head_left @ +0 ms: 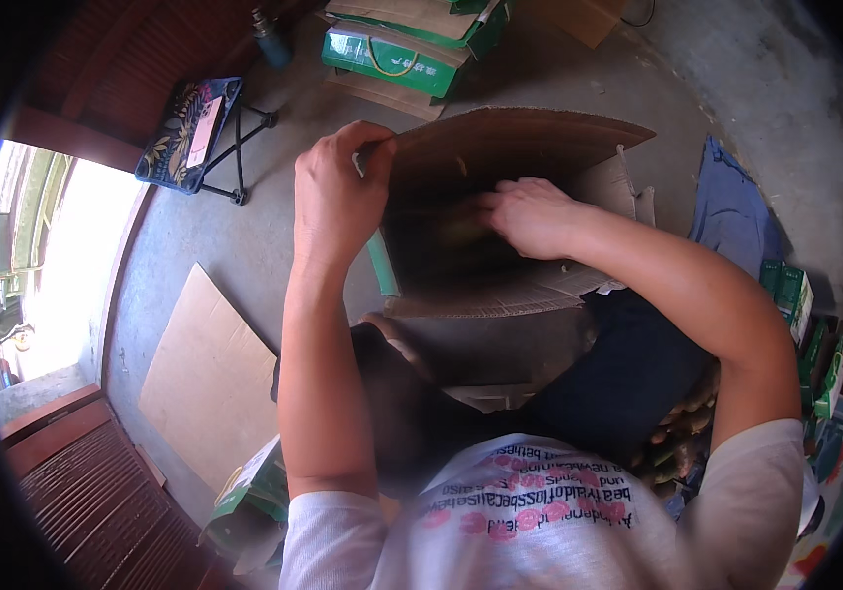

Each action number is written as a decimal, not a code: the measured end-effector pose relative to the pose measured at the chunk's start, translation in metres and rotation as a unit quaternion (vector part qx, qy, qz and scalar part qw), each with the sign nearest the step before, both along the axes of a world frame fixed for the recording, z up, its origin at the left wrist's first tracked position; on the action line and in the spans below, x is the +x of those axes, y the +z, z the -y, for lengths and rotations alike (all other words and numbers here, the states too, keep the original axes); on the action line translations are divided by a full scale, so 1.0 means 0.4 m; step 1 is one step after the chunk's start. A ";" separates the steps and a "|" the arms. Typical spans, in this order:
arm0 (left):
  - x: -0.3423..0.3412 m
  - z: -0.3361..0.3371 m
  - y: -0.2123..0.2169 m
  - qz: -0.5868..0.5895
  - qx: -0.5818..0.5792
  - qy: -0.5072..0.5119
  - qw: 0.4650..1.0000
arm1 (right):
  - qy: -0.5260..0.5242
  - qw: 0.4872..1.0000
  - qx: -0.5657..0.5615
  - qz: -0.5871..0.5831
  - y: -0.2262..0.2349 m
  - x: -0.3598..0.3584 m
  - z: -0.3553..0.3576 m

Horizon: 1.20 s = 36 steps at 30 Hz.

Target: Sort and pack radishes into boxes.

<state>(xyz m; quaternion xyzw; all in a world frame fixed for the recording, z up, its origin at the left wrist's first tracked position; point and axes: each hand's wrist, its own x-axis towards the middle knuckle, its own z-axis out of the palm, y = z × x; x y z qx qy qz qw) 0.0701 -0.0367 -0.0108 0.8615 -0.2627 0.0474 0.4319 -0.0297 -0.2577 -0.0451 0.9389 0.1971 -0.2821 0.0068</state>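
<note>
An open cardboard box [530,133] stands in front of me, its brown inside facing up and its flaps raised. At its left far corner my left hand [341,187] pinches the edge of the cardboard between thumb and fingers. My right hand [536,214] reaches over the near right side into the box's opening, with its fingers curled and pointing left. Below those fingertips is a blurred yellowish-green patch; I cannot make out what it is. The bottom of the box is dark and mostly hidden.
Green-and-white cartons [397,61] are stacked at the back. A folding stool [180,138] stands far left, above a flat cardboard sheet [210,379]. Blue cloth [731,202] lies to the right, near more green cartons [790,295]. Brownish lumpy things [682,433] sit beside my right leg.
</note>
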 end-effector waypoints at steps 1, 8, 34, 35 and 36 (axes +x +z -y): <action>0.000 -0.001 0.004 0.000 0.004 0.000 1.000 | -0.001 0.999 0.007 -0.039 0.010 -0.016 0.021; 0.013 0.004 -0.003 0.005 0.026 0.000 1.000 | -0.100 0.975 -0.061 -0.190 0.040 -0.106 0.123; 0.032 0.015 -0.070 0.073 0.000 0.001 0.997 | -0.224 0.910 0.202 0.285 0.170 -0.453 0.139; 0.029 0.019 -0.069 0.073 0.001 0.000 0.997 | -0.226 0.909 0.202 0.285 0.166 -0.453 0.134; 0.028 0.023 -0.067 0.086 0.000 0.001 0.996 | -0.218 0.908 0.206 0.292 0.162 -0.452 0.130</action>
